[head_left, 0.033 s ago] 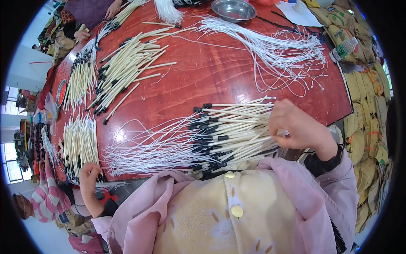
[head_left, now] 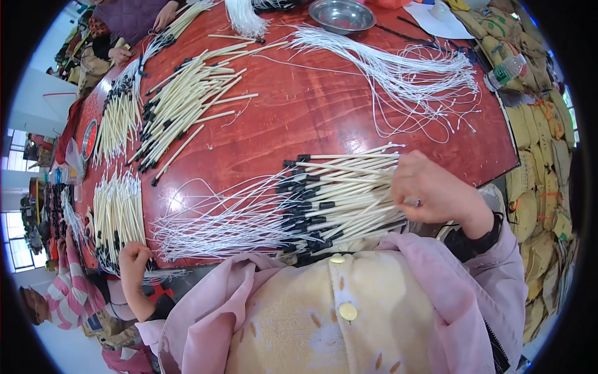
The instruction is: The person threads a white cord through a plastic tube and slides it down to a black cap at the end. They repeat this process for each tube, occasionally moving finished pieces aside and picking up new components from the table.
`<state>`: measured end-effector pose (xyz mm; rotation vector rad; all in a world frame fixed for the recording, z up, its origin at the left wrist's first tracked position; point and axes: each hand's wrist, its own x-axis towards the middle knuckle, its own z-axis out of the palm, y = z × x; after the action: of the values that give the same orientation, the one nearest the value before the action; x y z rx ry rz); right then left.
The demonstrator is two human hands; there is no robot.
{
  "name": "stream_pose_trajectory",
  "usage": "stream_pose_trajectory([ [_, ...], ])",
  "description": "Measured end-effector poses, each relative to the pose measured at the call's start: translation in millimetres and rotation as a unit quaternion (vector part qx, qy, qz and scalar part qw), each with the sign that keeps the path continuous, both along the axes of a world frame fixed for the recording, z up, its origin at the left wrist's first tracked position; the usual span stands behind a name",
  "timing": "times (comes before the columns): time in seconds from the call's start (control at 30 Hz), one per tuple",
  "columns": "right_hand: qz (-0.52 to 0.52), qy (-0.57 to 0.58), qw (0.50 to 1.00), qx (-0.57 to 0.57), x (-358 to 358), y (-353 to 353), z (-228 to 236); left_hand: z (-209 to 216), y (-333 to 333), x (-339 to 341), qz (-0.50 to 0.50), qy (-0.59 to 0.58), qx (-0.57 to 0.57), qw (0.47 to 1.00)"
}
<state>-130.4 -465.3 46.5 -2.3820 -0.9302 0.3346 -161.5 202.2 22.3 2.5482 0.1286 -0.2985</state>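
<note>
A pile of cream-coloured sticks with black end sleeves (head_left: 355,193) lies on the red table in front of me, with white cords (head_left: 230,224) trailing left from the sleeves. At the right ends of these sticks, my right hand (head_left: 430,190) is closed with curled fingers; a small pale bit shows between them, too small to name. My left hand (head_left: 134,262) is pinched closed near the table's front edge, left of the cord ends. Whatever it holds is hidden. Beside it lies another bundle of sticks with black ends (head_left: 118,209).
More sticks (head_left: 187,100) lie in a pile farther back. Loose white cords (head_left: 411,71) spread at the back right, near a metal bowl (head_left: 342,15). A plastic bottle (head_left: 506,71) stands at the right edge by stacked sacks (head_left: 532,181). Other people sit around the left side.
My right hand has shifted slightly left and its fingers have curled in more. My left hand's fingers have drawn closer together. The piles look unchanged.
</note>
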Motion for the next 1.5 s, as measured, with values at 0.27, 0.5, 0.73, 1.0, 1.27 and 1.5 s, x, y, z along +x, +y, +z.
stream_pose_trajectory([
  [0.27,-0.049,-0.050,0.998,0.005,9.9,-10.8,2.3,10.6,-14.9,-4.9,-0.058,-0.084,0.230,0.968],
  [0.5,-0.104,-0.094,0.989,-0.053,48.9,-27.3,-29.1,38.4,-154.5,101.9,-0.072,-0.139,0.017,0.988],
  [0.73,-0.259,-0.261,0.912,-0.180,114.4,-128.1,-59.5,-23.4,-304.2,234.1,-0.342,-0.217,0.054,0.913],
  [1.0,-0.294,-0.322,0.891,-0.127,117.8,-116.8,-37.8,-78.1,-434.3,316.9,-0.360,-0.304,0.072,0.879],
  [1.27,-0.195,-0.246,0.944,-0.104,85.4,-37.3,-37.8,-78.5,-432.8,263.7,-0.397,-0.320,0.151,0.847],
  [1.5,-0.128,-0.193,0.968,-0.092,106.4,-19.6,-54.6,-63.2,-409.9,196.0,-0.406,-0.271,0.184,0.853],
])
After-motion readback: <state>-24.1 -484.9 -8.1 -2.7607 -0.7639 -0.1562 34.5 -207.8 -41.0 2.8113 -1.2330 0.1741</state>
